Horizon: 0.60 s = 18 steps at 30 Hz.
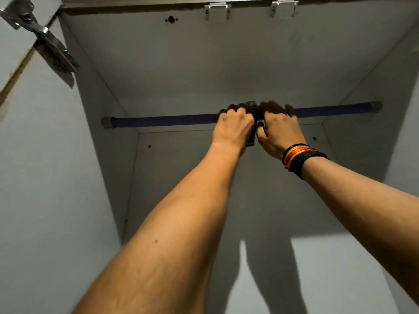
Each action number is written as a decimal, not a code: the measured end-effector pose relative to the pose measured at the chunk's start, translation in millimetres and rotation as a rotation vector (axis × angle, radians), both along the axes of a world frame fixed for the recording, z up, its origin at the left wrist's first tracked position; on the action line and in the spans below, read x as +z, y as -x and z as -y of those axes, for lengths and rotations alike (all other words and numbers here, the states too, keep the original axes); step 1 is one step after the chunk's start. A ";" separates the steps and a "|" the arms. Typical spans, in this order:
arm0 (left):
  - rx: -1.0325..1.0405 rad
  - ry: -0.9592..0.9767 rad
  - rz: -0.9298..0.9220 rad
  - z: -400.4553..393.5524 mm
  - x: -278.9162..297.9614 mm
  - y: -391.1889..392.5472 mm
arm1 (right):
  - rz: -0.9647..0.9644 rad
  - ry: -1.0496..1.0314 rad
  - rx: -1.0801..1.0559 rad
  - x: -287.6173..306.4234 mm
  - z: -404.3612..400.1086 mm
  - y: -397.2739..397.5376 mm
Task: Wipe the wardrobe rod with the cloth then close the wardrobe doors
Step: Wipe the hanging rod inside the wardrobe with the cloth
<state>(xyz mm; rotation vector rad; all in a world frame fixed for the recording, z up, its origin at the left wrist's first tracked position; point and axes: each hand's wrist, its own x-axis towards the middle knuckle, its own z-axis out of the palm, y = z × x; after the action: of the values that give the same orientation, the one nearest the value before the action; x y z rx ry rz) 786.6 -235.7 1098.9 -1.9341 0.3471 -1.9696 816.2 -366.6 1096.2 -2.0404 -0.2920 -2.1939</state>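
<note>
Hands: two, both bare, raised side by side to the middle of the rod.
Left hand (234, 126): fingers curled over the top of the rod, closed into a grip on it and on the dark cloth beside it.
Right hand (280, 129): fingers curled over the rod as well, thumb low; it is closed on the rod, and whether it also pinches the cloth I cannot tell.
Rod (167, 121): one, dark blue or purple, running level across the wardrobe from the left wall to the right wall, just in front of the back panel and below the top panel.
Rod ends: two grey end caps (107, 122), one at each wall.
Cloth (251, 132): one, dark, mostly hidden; a bunched part shows over the rod between the two hands and a strip hangs down between them. Its pattern is too blurred to tell.
Bracelets (299, 156): a stack on the right wrist, with yellow, red and black bands.
Hinge (48, 46): one metal hinge on the open door at upper left.
Metal brackets (217, 9): two, on the front edge of the top panel.
Shadows: two arm shadows on the back panel below the hands.
</note>
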 end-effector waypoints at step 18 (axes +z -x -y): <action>-1.560 1.257 -0.304 57.6 -72.1 -51.0 | -0.535 -0.521 1.398 -40.9 22.7 -5.7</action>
<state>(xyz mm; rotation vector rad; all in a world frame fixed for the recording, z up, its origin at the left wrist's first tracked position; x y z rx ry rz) 837.6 -293.3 1026.9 -3.2915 1.1905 -3.2795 821.9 -389.2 1055.3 -1.2854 -0.6878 -0.7386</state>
